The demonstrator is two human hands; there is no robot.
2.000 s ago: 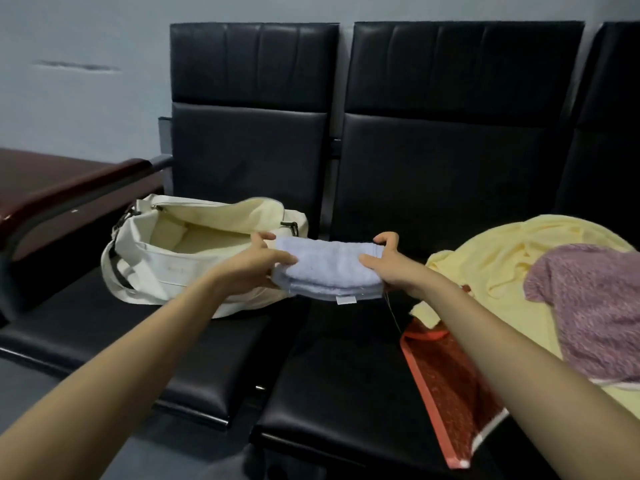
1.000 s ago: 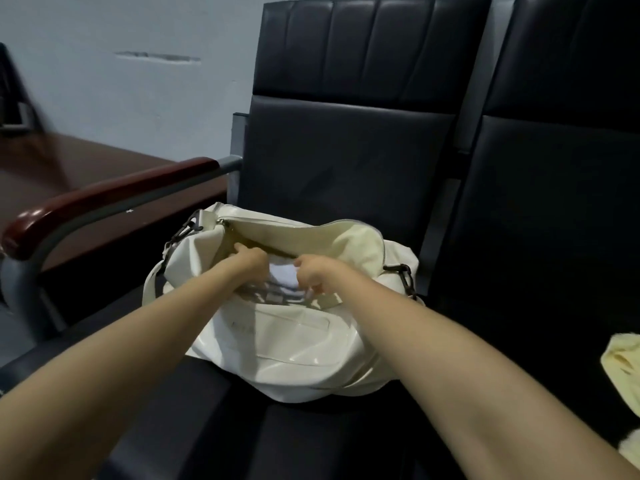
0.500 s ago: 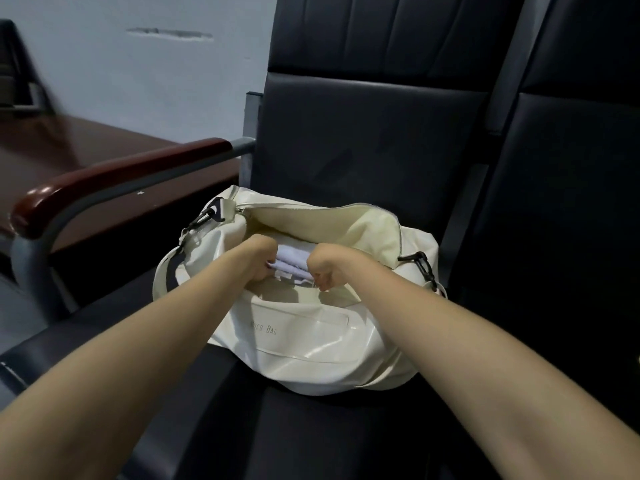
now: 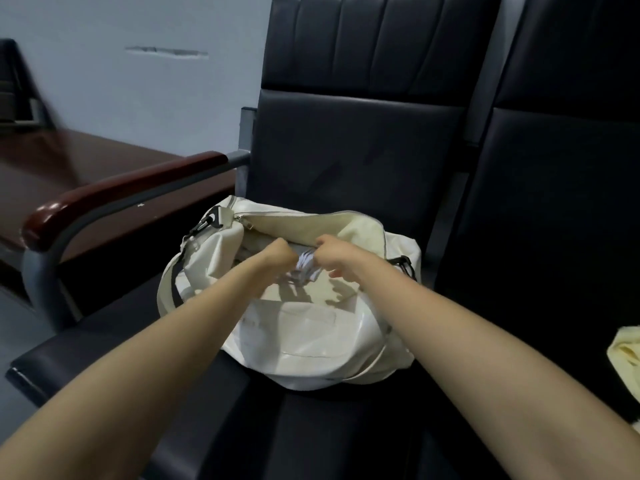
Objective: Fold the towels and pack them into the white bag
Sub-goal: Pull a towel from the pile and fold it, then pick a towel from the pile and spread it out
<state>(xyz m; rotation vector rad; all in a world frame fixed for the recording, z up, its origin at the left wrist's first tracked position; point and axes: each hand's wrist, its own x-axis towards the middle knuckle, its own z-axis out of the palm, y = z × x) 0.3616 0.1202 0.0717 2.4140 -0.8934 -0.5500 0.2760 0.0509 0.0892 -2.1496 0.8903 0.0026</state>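
Both hands [image 4: 277,256] [image 4: 334,254] closer together than before, clutching towel [image 4: 306,266] inside bag [image 4: 304,341].

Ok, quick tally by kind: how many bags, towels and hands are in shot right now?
Glossy white zip-top bag: 1
Towels: 2, a folded pale blue towel and a yellow towel at the right edge
Hands: 2, left hand, right hand
Total: 5

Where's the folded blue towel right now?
In the head view, the blue towel sits in the white bag's open mouth, between left hand and right hand.
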